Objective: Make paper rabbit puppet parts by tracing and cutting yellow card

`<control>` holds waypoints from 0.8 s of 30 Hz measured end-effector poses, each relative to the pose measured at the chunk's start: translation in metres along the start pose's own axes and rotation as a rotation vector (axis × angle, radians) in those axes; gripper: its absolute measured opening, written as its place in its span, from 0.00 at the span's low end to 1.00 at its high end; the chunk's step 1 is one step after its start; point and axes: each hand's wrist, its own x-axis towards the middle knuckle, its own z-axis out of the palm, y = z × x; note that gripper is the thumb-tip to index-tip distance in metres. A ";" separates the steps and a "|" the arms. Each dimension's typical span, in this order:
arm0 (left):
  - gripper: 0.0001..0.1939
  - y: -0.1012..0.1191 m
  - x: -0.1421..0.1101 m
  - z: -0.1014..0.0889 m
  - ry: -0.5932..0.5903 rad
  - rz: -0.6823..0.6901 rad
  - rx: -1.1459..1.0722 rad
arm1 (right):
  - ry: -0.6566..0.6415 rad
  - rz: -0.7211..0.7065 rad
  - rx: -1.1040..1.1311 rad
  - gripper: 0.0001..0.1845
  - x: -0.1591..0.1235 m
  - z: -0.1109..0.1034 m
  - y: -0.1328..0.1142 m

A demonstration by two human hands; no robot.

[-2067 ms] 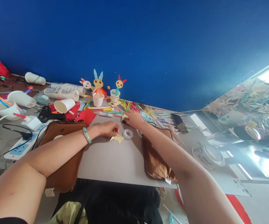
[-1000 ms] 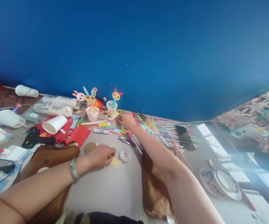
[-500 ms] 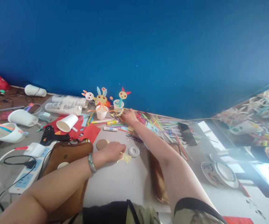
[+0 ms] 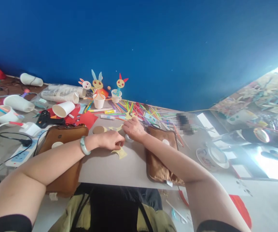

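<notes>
My left hand [image 4: 112, 140], with a bracelet on its wrist, is closed with its fingertips on a pale yellow paper scrap [image 4: 121, 153] with a curved cut edge. Close by on the right, my right hand [image 4: 134, 129] has its fingers curled down; yellow cut paper [image 4: 130, 115] sticks out beyond them. Another yellow scrap [image 4: 115, 128] lies between the hands. A brown cardboard disc [image 4: 98, 130] rests left of it. Under my right hand a round pale object [image 4: 128, 138] is mostly hidden.
Paper cups with animal-face figures [image 4: 99, 101] stand at the back by the blue wall. Coloured sticks [image 4: 151, 111] lie scattered before it. Brown padded pouches [image 4: 64, 145] flank the work area. A black glue gun [image 4: 47, 119] and power strip [image 4: 20, 154] lie left, a bowl [image 4: 217, 156] right.
My right hand has drawn back from the back of the table toward my left hand, bringing yellow paper along. The view has tilted downward, showing more of my lap.
</notes>
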 end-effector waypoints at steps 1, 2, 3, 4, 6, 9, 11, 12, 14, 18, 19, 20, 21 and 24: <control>0.06 -0.001 -0.002 -0.002 -0.035 0.034 -0.061 | -0.031 0.005 -0.004 0.15 -0.005 -0.002 -0.006; 0.07 -0.003 -0.003 -0.004 -0.075 0.060 -0.121 | -0.063 0.016 -0.003 0.15 -0.009 -0.004 -0.012; 0.08 -0.005 -0.005 -0.006 -0.111 0.073 -0.167 | -0.092 0.039 0.003 0.15 -0.012 -0.006 -0.016; 0.09 -0.008 -0.006 -0.010 -0.138 0.070 -0.198 | -0.116 0.071 0.014 0.15 -0.014 -0.008 -0.020; 0.14 -0.014 -0.007 -0.016 -0.145 0.033 -0.199 | -0.156 0.144 0.053 0.14 -0.017 -0.012 -0.025; 0.24 -0.022 -0.007 -0.023 -0.104 -0.055 -0.134 | -0.194 0.214 0.126 0.13 -0.021 -0.018 -0.027; 0.29 -0.025 -0.007 -0.023 -0.080 -0.103 -0.078 | -0.203 0.242 0.172 0.14 -0.024 -0.021 -0.026; 0.30 -0.025 -0.007 -0.022 -0.076 -0.118 -0.051 | -0.204 0.257 0.196 0.15 -0.027 -0.022 -0.026; 0.31 -0.024 -0.008 -0.021 -0.085 -0.136 -0.018 | -0.201 0.288 0.250 0.14 -0.032 -0.024 -0.025; 0.31 -0.019 -0.010 -0.021 -0.121 -0.169 -0.004 | -0.169 0.339 0.340 0.20 -0.047 -0.028 -0.022; 0.33 -0.017 -0.010 -0.022 -0.127 -0.168 0.009 | -0.165 0.352 0.350 0.27 -0.050 -0.029 -0.022; 0.35 -0.015 -0.011 -0.024 -0.135 -0.163 0.025 | -0.167 0.366 0.357 0.34 -0.054 -0.030 -0.022; 0.36 -0.013 -0.012 -0.025 -0.148 -0.160 0.042 | -0.175 0.381 0.364 0.39 -0.057 -0.030 -0.022; 0.34 -0.008 -0.013 -0.029 -0.206 -0.183 0.087 | -0.189 0.434 0.397 0.42 -0.064 -0.028 -0.023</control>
